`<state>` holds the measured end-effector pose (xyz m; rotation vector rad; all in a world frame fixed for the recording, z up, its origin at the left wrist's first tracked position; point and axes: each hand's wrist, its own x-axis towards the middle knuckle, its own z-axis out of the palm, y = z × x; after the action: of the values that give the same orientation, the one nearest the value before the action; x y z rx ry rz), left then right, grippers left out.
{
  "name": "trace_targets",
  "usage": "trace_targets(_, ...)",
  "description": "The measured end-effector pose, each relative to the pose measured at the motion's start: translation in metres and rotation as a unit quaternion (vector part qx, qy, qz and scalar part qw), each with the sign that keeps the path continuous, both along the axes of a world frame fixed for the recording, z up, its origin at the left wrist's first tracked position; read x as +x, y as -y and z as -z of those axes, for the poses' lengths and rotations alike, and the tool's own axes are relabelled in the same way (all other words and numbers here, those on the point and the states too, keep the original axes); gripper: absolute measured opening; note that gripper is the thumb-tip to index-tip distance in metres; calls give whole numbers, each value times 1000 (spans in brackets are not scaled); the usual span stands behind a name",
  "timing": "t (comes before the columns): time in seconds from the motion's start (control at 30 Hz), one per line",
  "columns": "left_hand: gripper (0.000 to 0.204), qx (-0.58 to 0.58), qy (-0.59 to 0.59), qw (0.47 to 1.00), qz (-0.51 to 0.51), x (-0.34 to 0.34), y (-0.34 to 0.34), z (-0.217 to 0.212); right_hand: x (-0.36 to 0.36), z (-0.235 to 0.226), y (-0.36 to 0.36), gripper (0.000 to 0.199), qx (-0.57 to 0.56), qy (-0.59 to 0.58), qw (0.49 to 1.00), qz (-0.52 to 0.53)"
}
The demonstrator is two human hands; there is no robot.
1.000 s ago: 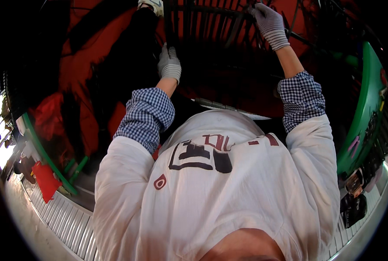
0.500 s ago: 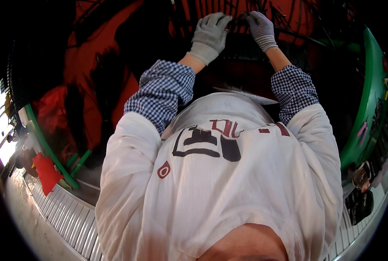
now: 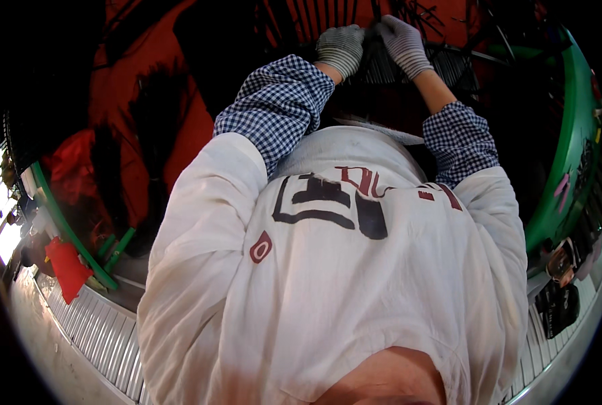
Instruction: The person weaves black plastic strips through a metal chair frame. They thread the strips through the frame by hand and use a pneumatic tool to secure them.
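Both my hands, in pale striped work gloves, are at the far edge of the view above a red surface (image 3: 169, 44). My left hand (image 3: 341, 48) is closed, its fingers curled away from me; whatever it grips is hidden in shadow. Close by on the right, my right hand (image 3: 403, 46) has its fingers pressed together, the tips toward the left hand. Something dark lies between them, too dim to name. Beyond the hands stand several thin black rods (image 3: 316, 19), side by side. Under the hands is a row of narrow black strips (image 3: 383, 70).
Dark bristly bundles (image 3: 158, 111) lie on the red surface at left. A curved green rim (image 3: 563, 152) bounds the right side, with a small pink object (image 3: 561, 192) on it. At lower left hangs a red cloth (image 3: 68, 268). A black packet (image 3: 559, 309) lies at lower right.
My left hand has moved right and slightly nearer, its fingers now curled with the back turned up. My right hand has shifted slightly and turned. More of the black strips shows between them.
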<state>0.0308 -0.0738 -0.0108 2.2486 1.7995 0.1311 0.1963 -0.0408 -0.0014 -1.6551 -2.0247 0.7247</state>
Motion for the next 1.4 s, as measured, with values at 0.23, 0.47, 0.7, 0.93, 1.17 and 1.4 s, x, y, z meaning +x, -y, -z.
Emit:
trace_targets(0.23,38,-3,100,995,-14,-5,11,-2,188,-72,-23,43,162,276,945,71)
trace_targets(0.47,40,13,93,996,-3,2,11,-2,394,-130,53,48,-129,465,818,313)
trace_targets(0.7,40,24,111,993,-15,-8,16,3,91,-87,35,37,78,142,977,-137)
trace_targets(0.93,42,19,97,995,-16,1,15,8,21,-12,8,29,88,102,969,-209)
trace_targets(1.17,44,87,62,994,11,-5,17,28,27,14,-3,22,57,-31,982,-179)
trace_targets(1.4,32,-31,-98,995,-18,5,8,37,43,30,-15,22,-68,-45,990,-116)
